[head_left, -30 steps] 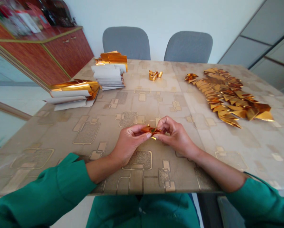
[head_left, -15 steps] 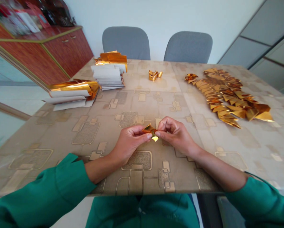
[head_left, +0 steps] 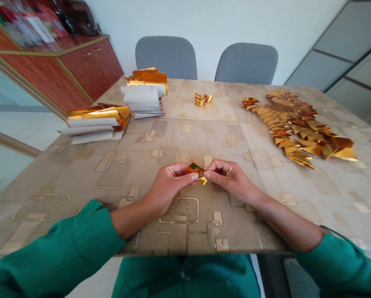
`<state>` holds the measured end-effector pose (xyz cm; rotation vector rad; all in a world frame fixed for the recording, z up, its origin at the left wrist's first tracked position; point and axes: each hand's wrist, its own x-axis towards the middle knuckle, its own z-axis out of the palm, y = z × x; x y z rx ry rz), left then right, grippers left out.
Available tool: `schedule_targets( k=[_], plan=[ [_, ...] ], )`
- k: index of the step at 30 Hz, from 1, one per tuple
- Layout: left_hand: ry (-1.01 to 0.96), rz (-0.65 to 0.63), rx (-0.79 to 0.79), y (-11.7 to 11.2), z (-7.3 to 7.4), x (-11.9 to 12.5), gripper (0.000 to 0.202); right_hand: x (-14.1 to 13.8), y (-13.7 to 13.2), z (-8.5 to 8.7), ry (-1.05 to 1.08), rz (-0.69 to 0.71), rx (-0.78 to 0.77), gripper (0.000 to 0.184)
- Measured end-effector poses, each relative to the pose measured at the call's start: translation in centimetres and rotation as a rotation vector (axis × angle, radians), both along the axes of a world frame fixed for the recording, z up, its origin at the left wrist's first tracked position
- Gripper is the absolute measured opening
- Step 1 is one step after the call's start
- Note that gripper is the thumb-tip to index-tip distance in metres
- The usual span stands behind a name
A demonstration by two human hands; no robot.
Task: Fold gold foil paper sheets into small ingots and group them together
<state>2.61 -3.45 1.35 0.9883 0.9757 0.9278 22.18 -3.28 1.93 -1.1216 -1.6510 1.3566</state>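
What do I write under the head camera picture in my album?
Left hand and right hand pinch a small, shiny gold folded paper over a brown, rectangle-patterned tablecloth.

Left grip [head_left: 168,184] and right grip [head_left: 229,178] pinch gold foil [head_left: 194,167], apparently folded.

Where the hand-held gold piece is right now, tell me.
Near the middle of the head view, the gold piece is pinched between the left hand and right hand, over the table.
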Motion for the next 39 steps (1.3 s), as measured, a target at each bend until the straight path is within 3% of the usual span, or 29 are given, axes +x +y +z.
schedule_targets(
  k=[8, 16, 25, 34, 39],
  plan=[
    [-0.068, 0.063, -0.001, 0.1, -0.3, 0.0, 0.016, 0.3, 0.2, 0.5, 0.033, -0.011, -0.025, 0.048],
    [-0.116, 0.050, -0.042, 0.0, 0.1, 0.1, 0.026, -0.3, -0.2, -0.4, 0.014, -0.010, 0.016, 0.030],
    [-0.133, 0.048, -0.062, 0.2, -0.2, 0.0, 0.020, -0.4, -0.6, -0.3, -0.009, -0.026, 0.118, 0.026],
    [-0.266, 0.072, -0.100, 0.3, 0.0, 0.2, 0.028, -0.8, -0.7, -0.4, 0.051, -0.100, 0.106, 0.024],
    [-0.235, 0.088, -0.083, 0.3, 0.0, 0.2, 0.023, -0.8, -0.7, -0.4, 0.013, -0.099, 0.119, 0.025]
  ],
)
